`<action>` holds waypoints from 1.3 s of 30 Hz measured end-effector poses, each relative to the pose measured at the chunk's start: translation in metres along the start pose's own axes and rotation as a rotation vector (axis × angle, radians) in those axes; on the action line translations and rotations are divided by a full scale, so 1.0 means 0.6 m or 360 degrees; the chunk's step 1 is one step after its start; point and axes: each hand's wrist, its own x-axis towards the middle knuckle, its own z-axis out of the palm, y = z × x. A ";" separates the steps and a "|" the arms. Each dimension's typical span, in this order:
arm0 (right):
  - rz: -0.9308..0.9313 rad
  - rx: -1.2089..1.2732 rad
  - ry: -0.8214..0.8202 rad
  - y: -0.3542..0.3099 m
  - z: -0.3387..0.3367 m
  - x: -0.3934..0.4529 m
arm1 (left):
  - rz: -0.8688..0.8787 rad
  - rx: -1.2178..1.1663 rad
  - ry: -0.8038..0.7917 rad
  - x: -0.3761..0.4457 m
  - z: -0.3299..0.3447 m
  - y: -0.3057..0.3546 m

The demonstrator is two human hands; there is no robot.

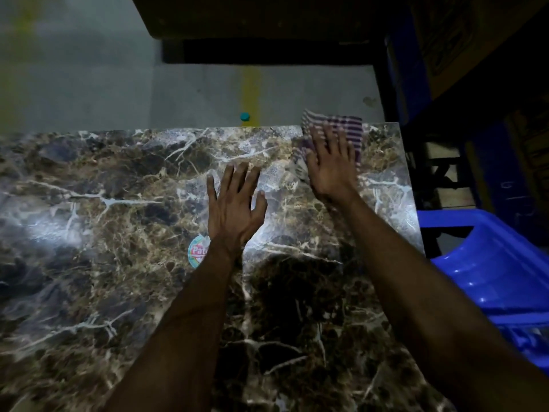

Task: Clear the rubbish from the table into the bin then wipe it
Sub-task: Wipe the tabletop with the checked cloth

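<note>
A dark marble-patterned table (118,233) fills most of the view. My right hand (329,165) presses flat with spread fingers on a purple-and-white striped cloth (350,126) at the table's far right corner; hand and cloth are blurred. My left hand (234,206) rests flat on the tabletop near the middle, fingers straight and spread, holding nothing. A round sticker (197,251) on the table shows partly beside my left wrist.
A blue plastic chair (490,269) stands close against the table's right edge. A small teal cap (245,116) lies on the grey floor just past the far edge. Dark furniture and a blue frame (413,84) stand at the back right.
</note>
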 end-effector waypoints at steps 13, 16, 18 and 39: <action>-0.0222 -0.0003 -0.0025 -0.006 0.014 -0.058 | -0.0005 -0.0030 0.0042 -0.002 -0.010 0.001; -0.0088 0.0014 -0.0010 -0.034 0.010 0.005 | -0.0002 -0.0026 0.0063 0.000 -0.007 0.001; -0.0104 0.0021 -0.0035 -0.067 0.016 0.026 | -0.0003 -0.0017 0.0078 0.000 -0.006 0.000; -0.0436 -0.0052 -0.0136 -0.062 0.024 -0.041 | -0.0034 0.0057 0.0031 0.004 -0.012 0.006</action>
